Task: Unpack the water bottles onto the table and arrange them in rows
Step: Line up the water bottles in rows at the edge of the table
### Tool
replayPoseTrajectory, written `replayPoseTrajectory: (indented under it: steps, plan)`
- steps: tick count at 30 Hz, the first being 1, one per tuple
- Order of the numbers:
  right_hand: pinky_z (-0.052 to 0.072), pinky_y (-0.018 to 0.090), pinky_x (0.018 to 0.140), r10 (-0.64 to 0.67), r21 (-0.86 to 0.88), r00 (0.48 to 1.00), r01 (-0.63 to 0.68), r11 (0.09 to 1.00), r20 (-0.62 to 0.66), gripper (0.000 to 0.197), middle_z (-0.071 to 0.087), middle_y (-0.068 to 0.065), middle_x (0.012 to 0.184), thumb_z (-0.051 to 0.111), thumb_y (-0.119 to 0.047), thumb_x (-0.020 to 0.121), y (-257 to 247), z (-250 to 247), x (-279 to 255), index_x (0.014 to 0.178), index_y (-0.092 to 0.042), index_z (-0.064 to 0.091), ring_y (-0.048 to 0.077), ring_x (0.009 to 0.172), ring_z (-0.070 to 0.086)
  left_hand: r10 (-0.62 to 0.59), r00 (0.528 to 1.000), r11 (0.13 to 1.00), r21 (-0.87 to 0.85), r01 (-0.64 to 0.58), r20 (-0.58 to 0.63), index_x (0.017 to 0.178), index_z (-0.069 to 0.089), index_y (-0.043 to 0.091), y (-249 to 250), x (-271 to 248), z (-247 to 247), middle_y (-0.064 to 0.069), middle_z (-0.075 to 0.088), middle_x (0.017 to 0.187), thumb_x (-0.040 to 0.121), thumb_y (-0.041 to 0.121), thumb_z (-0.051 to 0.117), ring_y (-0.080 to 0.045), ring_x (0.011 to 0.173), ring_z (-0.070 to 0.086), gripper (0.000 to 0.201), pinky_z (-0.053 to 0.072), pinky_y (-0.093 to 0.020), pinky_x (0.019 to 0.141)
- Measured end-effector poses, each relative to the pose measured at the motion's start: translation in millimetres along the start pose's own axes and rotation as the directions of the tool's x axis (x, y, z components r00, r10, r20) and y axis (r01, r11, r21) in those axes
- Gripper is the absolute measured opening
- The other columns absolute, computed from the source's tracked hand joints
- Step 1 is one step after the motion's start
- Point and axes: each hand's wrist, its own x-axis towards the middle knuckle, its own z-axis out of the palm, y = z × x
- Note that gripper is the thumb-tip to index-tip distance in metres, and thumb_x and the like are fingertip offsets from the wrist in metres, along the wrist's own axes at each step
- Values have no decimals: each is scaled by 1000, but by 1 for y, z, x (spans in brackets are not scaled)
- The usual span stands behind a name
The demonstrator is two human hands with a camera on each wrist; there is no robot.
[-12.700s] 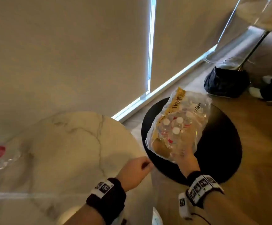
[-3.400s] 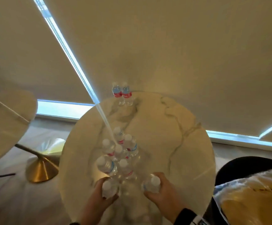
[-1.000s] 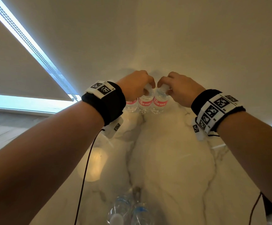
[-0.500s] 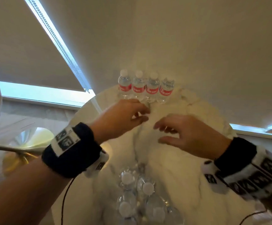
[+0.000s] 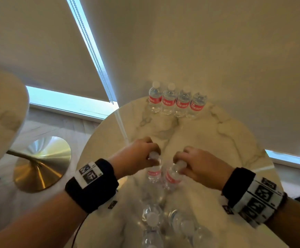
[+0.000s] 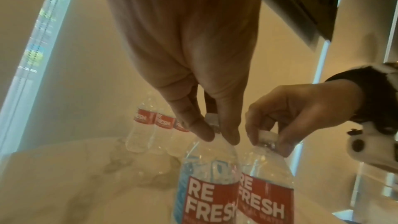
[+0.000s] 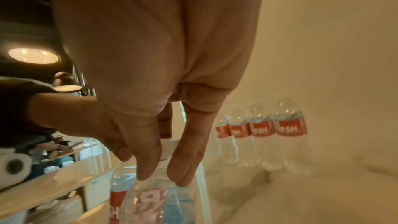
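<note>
Several clear water bottles with red labels stand in a row (image 5: 177, 102) at the far edge of the round marble table (image 5: 226, 140); the same row (image 7: 260, 130) shows in the right wrist view. My left hand (image 5: 142, 156) pinches the white cap of one bottle (image 5: 153, 173) at mid-table. My right hand (image 5: 192, 163) pinches the cap of the bottle beside it (image 5: 172, 176). The two held bottles (image 6: 208, 192) stand side by side, touching. More loose bottles (image 5: 151, 221) cluster near the table's front edge.
A second marble table (image 5: 0, 108) with a gold base (image 5: 40, 163) stands to the left. Roller blinds and a wall close the far side behind the row. Bare marble lies between the far row and my hands.
Both hands have drawn back from the far row of bottles to mid-table. Each has taken hold of a bottle by its cap from the near cluster.
</note>
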Motion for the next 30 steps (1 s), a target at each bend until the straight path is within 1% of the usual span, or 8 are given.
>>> replayPoseTrajectory:
  steps: [4, 8, 14, 17, 20, 25, 28, 30]
  plan:
    - [43, 28, 76, 76, -29, 989, -80, 996, -123, 29, 47, -3, 98, 67, -27, 88, 26, -42, 61, 116, -22, 60, 18, 87, 53, -58, 990, 998, 5, 59, -131, 118, 68, 17, -22, 59, -43, -5, 58, 108, 87, 35, 72, -24, 97, 60, 36, 42, -26, 82]
    - [44, 31, 77, 108, -32, 977, -116, 993, -183, 24, 56, 6, 110, 63, -17, 90, 44, -73, 117, 114, -20, 61, 26, 99, 58, -55, 981, 996, 55, 67, -188, 114, 70, 13, -41, 109, -78, 2, 48, 94, 89, 32, 71, -22, 94, 58, 31, 41, -26, 81]
    - [36, 24, 70, 112, -71, 967, -131, 989, -229, 33, 39, -3, 98, 62, -10, 91, 55, -89, 164, 120, -25, 59, 19, 81, 49, -21, 979, 994, 102, 43, -203, 120, 68, 16, -63, 151, -97, -1, 45, 98, 88, 32, 72, -26, 97, 58, 36, 42, -28, 87]
    - [32, 18, 60, 80, -84, 969, -102, 991, -233, 35, 39, -4, 97, 62, -10, 90, 57, -92, 173, 121, -26, 58, 13, 70, 45, -5, 978, 995, 92, 25, -208, 117, 68, 15, -66, 159, -97, -4, 49, 98, 87, 32, 72, -27, 97, 60, 35, 47, -34, 89]
    - [36, 21, 63, 78, -80, 968, -100, 992, -239, 34, 45, 0, 101, 62, -11, 91, 58, -94, 177, 120, -28, 59, 11, 68, 46, -11, 975, 995, 92, 32, -221, 119, 67, 13, -68, 163, -96, -9, 55, 104, 89, 31, 70, -21, 91, 53, 36, 44, -31, 86]
    - [46, 32, 76, 116, -58, 972, -130, 990, -204, 45, 51, 8, 114, 71, -22, 84, 52, -93, 171, 125, -30, 54, 28, 93, 60, -81, 969, 995, 39, 93, -234, 123, 64, 15, -70, 160, -92, -3, 47, 102, 88, 33, 71, -29, 98, 61, 40, 44, -29, 84]
    - [49, 34, 80, 142, -3, 958, -148, 989, -251, 64, 50, 6, 118, 76, -29, 80, 43, -90, 149, 135, -31, 43, 26, 97, 60, -107, 963, 992, 41, 120, -248, 139, 52, 19, -68, 144, -88, -9, 50, 126, 85, 37, 75, -29, 110, 59, 61, 48, -35, 95]
    - [47, 31, 82, 128, 53, 953, -118, 992, -276, 61, 53, 3, 119, 74, -32, 82, 35, -84, 124, 135, -27, 46, 21, 98, 58, -110, 944, 989, 56, 133, -311, 145, 44, 22, -67, 125, -81, -9, 45, 137, 84, 43, 75, -28, 118, 56, 71, 49, -38, 99]
